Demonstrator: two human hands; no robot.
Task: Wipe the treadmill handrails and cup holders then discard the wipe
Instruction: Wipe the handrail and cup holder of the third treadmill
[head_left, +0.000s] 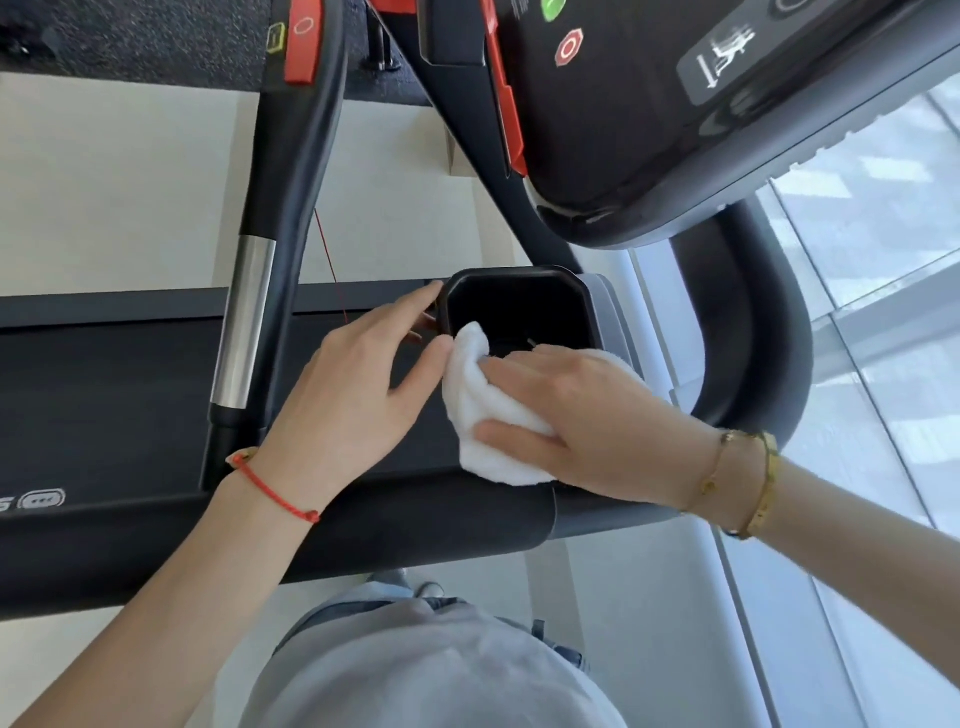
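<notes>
Your right hand (582, 415) holds the white wipe (478, 410) bunched at the near rim of the black cup holder (519, 301); the grip is curled, with the thumb pressed across the cloth's lower fold and the fingers laid over its top. One corner of the wipe hangs over the rim into the cavity. Your left hand (358, 384) rests against the holder's left outer wall, fingers loosely extended and grasping nothing; its fingertips appear to touch the rim, though shadow there makes contact uncertain. The handrail (249, 322), black with a chrome section, stands to the left of the holder, apart from both hands. The treadmill console (639, 104) lies above the holder. A red cord bracelet (270, 488) circles your left wrist; gold bracelets (748, 483) circle your right.
</notes>
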